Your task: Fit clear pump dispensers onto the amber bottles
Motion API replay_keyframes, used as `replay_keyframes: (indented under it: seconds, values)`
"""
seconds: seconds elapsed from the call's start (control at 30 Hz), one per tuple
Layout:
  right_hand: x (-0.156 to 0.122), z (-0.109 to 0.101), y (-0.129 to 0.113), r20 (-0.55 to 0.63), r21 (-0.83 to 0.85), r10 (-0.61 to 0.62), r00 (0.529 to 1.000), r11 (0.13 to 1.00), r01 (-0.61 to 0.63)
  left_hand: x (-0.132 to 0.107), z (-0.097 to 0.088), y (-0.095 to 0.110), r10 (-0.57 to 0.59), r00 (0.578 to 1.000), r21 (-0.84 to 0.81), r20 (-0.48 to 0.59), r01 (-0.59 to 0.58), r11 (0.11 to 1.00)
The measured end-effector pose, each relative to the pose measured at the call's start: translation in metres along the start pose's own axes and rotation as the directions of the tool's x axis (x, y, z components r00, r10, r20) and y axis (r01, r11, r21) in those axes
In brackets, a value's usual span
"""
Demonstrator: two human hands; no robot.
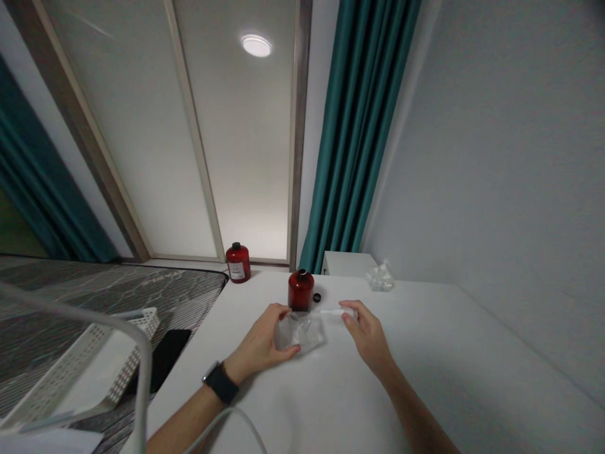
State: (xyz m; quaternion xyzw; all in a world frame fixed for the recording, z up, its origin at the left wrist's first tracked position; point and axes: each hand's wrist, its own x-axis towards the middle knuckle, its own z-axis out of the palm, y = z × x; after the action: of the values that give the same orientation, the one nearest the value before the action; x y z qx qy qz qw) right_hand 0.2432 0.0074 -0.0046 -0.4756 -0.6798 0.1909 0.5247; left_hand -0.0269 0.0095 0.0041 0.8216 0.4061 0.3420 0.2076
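My left hand point(265, 340), with a dark watch on the wrist, is closed on a crumpled clear plastic bag point(309, 334) between thumb and fingers. My right hand point(365, 331) pinches a slim white tube-like piece point(333, 311) that points left, just above the bag. Whether its far end is inside the bag I cannot tell. Right behind the bag stands an upright dark red bottle point(301, 291) with an uncapped neck. Beside it on the table lies a small black cap point(317, 297).
On the white table point(340, 391), a capped red bottle with a label point(237, 263) stands at the far left corner. Another crumpled clear bag point(380, 277) lies at the back right. A grey curved tube point(144, 378) and a white perforated basket point(70, 372) are at the left.
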Motion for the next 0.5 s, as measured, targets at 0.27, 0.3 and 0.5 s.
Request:
replay_keyframes:
  seconds: [0.27, 0.3, 0.5]
  values:
    - [-0.003, -0.001, -0.017, -0.014, 0.074, -0.138, 0.990, 0.988, 0.139, 0.000, 0.005, 0.003, 0.027, 0.999, -0.003, 0.021, -0.027, 1.000]
    - [-0.004, -0.001, -0.020, -0.001, 0.066, -0.157, 0.988, 0.985, 0.156, 0.000, 0.005, 0.003, 0.036, 0.999, -0.001, 0.021, -0.036, 0.999]
    - [-0.008, 0.004, -0.036, 0.055, -0.001, -0.227, 0.972, 0.974, 0.227, 0.000, 0.010, 0.006, 0.050, 0.999, 0.004, 0.010, -0.050, 0.999]
